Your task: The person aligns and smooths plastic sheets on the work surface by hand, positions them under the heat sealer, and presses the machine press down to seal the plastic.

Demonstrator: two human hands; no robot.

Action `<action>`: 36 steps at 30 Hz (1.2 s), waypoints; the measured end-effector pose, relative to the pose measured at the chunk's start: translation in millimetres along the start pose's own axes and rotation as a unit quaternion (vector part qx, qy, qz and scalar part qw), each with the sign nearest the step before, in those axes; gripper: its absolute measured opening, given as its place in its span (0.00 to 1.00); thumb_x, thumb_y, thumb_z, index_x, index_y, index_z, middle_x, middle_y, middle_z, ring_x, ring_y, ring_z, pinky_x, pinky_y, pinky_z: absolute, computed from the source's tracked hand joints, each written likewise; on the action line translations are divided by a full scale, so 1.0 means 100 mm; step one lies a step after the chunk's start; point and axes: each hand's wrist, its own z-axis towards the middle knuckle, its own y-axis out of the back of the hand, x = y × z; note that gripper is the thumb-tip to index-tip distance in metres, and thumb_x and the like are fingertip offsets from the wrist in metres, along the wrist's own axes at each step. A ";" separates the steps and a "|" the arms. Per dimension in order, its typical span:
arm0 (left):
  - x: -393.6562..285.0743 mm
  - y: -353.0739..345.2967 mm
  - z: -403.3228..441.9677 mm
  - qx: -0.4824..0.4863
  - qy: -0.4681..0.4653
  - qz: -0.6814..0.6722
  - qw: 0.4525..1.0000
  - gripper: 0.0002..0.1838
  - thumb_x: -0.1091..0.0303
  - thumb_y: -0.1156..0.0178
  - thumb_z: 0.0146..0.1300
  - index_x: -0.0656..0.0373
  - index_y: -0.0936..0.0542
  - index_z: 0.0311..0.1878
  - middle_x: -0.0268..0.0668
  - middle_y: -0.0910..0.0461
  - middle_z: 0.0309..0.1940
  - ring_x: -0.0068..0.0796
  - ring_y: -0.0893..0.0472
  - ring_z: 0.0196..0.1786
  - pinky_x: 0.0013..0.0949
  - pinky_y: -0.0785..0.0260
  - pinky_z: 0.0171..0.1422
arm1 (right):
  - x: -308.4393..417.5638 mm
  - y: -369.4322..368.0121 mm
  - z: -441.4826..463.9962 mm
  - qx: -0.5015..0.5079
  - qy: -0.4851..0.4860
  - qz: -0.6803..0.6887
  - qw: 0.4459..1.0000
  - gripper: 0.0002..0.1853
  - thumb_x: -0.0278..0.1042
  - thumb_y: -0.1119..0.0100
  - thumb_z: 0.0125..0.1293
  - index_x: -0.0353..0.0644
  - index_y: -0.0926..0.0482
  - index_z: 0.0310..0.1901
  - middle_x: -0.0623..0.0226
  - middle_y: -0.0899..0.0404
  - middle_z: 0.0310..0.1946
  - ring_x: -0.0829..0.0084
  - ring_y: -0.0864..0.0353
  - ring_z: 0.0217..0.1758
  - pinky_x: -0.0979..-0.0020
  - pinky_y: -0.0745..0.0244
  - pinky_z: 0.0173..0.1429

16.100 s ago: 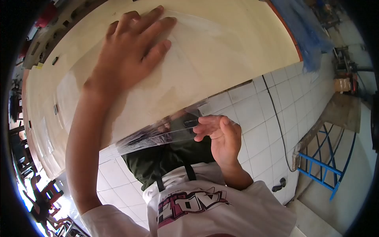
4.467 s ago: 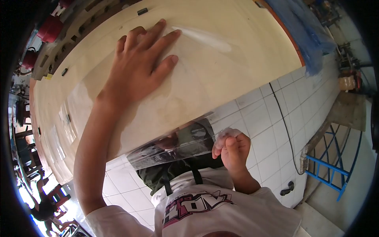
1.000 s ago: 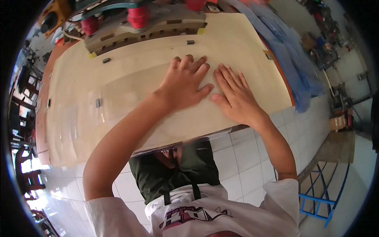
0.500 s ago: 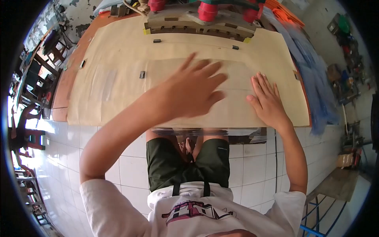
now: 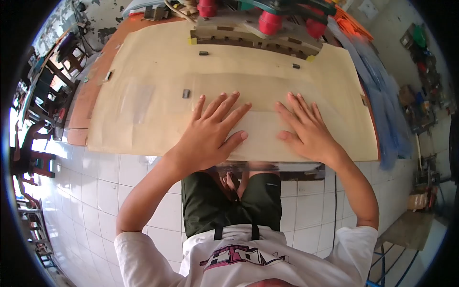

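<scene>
My left hand (image 5: 209, 134) lies palm down with its fingers spread, over a thin see-through sheet (image 5: 260, 88) whose edges are faint. To its right, my right hand (image 5: 310, 133) is also palm down, fingers stretched out, on the same area. Neither hand grips anything. Beneath both is a large cream-coloured paper-like cover (image 5: 158, 62) on the table. A small dark block (image 5: 186, 93) sits just beyond my left fingertips. Two more dark blocks, one left (image 5: 204, 53) and one right (image 5: 296, 66), lie farther back.
At the back stands a machine part with red cylinders (image 5: 270, 23) above a slotted bar (image 5: 258, 42). Bluish plastic sheeting (image 5: 382, 105) hangs along the right edge, with orange material (image 5: 351, 24) behind it. The orange tabletop (image 5: 79, 117) shows at the left.
My left hand, blurred and raised toward the middle before, has moved left and nearer to me and now lies flat. My right hand has shifted slightly left. The view has shifted a little.
</scene>
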 end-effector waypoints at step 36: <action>1.44 0.80 0.15 -0.112 0.260 -0.530 0.799 0.12 0.68 0.43 0.73 0.53 0.32 0.55 0.46 0.18 0.55 0.33 0.18 0.58 0.34 0.27 0.60 | 0.20 -0.08 1.23 -0.077 0.199 0.122 0.969 0.32 0.49 0.38 0.68 0.36 0.29 0.66 0.52 0.32 0.64 0.50 0.34 0.69 0.53 0.38 0.74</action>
